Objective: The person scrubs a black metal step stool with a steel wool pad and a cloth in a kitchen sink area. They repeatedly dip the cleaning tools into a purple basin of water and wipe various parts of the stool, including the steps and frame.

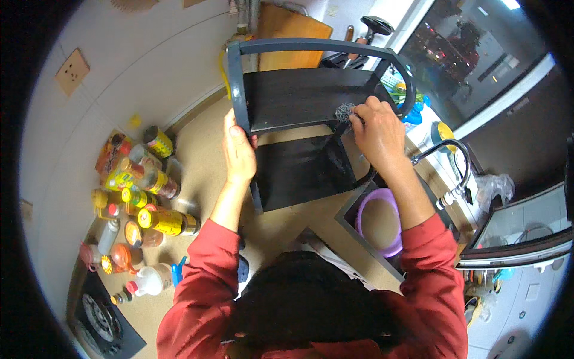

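Note:
A dark two-tier rack [309, 96] with curved side bars stands on the beige countertop [202, 148] in front of me. My left hand [239, 150] is at the rack's left post, its thumb on the near side and the other fingers partly hidden behind the frame. In my right hand [379, 128] I pinch a grey steel wool scrubber [344, 112], which lies against the right end of the upper shelf. Below it, the lower shelf [305, 170] looks dark and streaked.
Several sauce bottles and jars [166, 222] crowd the counter at left, near a gas hob [98, 318]. At right, a purple basin [380, 222] of cloudy water sits in the sink under a curved faucet [462, 152]. A wooden cutting board [291, 38] leans behind the rack.

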Tool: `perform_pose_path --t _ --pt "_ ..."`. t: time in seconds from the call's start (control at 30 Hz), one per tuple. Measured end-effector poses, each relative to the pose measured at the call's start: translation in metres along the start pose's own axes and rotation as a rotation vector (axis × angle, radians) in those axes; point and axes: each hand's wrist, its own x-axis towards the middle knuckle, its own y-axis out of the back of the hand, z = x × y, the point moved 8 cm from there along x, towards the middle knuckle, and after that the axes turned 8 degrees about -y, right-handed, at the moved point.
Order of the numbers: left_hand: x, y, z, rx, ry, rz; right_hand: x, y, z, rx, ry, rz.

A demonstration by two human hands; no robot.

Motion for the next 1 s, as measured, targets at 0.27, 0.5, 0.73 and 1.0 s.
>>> perform_pose_path --t 0.27,0.5,0.73,1.0 --pt "0.000 -0.006 0.007 -0.030 -0.076 -0.028 0.026 -0.011 -0.115 0.425 0.524 -0.049" --pt "-0.001 -0.004 0.008 -0.071 -0.087 -0.037 0.022 0.003 -0.112 0.478 0.689 0.052" --pt "-0.005 -0.003 -0.004 -0.212 0.064 -0.046 0.030 0.006 -0.102 0.312 0.699 -0.038" --pt "-0.006 0.000 -0.010 -0.252 0.125 -0.007 0.030 0.001 -0.098 0.253 0.663 -0.085"
